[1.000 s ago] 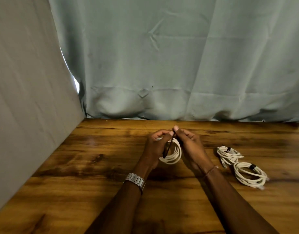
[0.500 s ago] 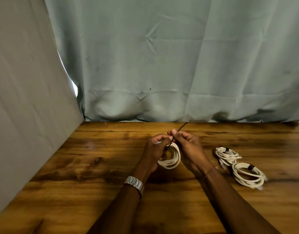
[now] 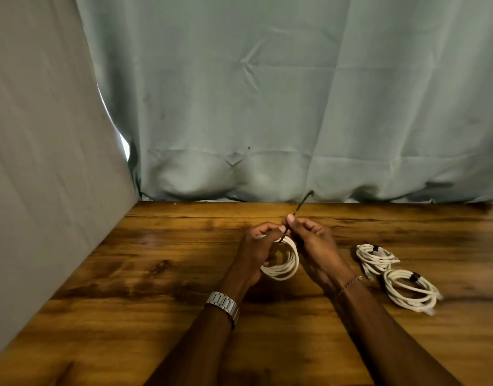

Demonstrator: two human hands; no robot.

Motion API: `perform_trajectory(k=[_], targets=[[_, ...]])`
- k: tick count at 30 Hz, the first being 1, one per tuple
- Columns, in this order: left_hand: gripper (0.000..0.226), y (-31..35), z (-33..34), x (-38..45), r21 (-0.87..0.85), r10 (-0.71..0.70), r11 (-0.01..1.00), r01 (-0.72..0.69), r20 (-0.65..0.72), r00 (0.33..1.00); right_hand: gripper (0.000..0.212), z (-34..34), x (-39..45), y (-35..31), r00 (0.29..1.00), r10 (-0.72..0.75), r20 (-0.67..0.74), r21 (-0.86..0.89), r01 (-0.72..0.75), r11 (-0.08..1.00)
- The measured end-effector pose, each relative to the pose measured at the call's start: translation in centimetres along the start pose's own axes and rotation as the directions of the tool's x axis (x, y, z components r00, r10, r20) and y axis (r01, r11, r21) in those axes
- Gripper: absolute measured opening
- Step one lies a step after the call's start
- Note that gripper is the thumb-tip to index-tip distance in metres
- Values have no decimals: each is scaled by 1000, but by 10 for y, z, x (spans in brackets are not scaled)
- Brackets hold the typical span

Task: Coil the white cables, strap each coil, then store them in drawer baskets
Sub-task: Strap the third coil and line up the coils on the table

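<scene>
Wall panel [image 3: 44, 162]: grey, at far left, meeting the table edge. Unchanged.

Curtain [image 3: 295, 93]: pale green, hanging behind the table, hem bunched on the far edge. Unchanged.

Table [image 3: 156, 274]: dark-grained wood, carrying all task items.

Left hand [image 3: 256, 252]: watch [image 3: 223, 303] at the wrist. Grip: fingers curled round the near-left side of the coil, thumb over the top, holding it just above the table. Held much as a second ago.

Coil [image 3: 285, 264]: white cable, several loops, held upright between the two hands at table centre. Not yet seen to be bound.

Strap [image 3: 299, 208]: thin, dark. Its lower end sits at the top of the coil; its free end now rises up and away past the right fingertips, tip bent, reaching the curtain hem in the view. A second ago it lay short against the coil; half a second ago it had begun to show. Judgement: the strap is being drawn through and pulled taut, so this coil's strapping is under way, not finished.

Right hand [image 3: 313, 240]: thin bracelet at the wrist. Grip: thumb and forefinger pinching the strap just above the coil; other fingers curled loosely behind.

Two strapped coils [image 3: 376, 257] and [image 3: 409, 291]: white, each with a dark band, lying on the table right of the hands, touching or nearly so. Not moved.

Drawer baskets: not in view. Judgement: storage step remains for all three coils.
</scene>
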State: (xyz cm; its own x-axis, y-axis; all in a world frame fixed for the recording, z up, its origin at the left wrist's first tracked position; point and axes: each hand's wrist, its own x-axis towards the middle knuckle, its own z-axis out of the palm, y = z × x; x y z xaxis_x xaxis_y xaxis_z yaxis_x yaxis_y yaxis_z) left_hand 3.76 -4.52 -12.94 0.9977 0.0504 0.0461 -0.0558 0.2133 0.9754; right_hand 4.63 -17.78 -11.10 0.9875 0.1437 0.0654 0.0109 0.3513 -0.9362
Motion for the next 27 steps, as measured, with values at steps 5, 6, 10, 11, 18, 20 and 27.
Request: perform_trajectory(k=[5, 6, 10, 11, 18, 20, 27], targets=[[21, -1, 5, 1, -19, -24, 1000, 24, -4, 1000, 20, -2, 4, -1, 987, -142, -78, -4, 142, 990], [27, 0, 7, 0, -36, -43, 998, 43, -5, 999, 20, 0, 4, 0, 981, -172, -95, 0, 172, 985], [22, -1, 4, 2, -56, -99, 994, 97, -39, 994, 20, 7, 5, -3, 946, -299, -128, -124, 284, 951], [23, -2, 3, 3, -52, -97, 994, 94, -61, 993, 21, 9, 4, -6, 935, -330, -128, -178, 306, 935], [18, -1, 2, 8, -36, -68, 997, 63, -191, 979, 27, 21, -11, -17, 938, -336, 83, -260, 346, 902], [16, -1, -2, 10, -39, -46, 998, 38, -219, 975, 28, 23, -15, -14, 932, -307, 194, -281, 352, 893], [34, -2, -5, 14, 40, 3, 999, 6, -217, 976, 26, 20, -9, -23, 930, -308, 201, -269, 354, 896]])
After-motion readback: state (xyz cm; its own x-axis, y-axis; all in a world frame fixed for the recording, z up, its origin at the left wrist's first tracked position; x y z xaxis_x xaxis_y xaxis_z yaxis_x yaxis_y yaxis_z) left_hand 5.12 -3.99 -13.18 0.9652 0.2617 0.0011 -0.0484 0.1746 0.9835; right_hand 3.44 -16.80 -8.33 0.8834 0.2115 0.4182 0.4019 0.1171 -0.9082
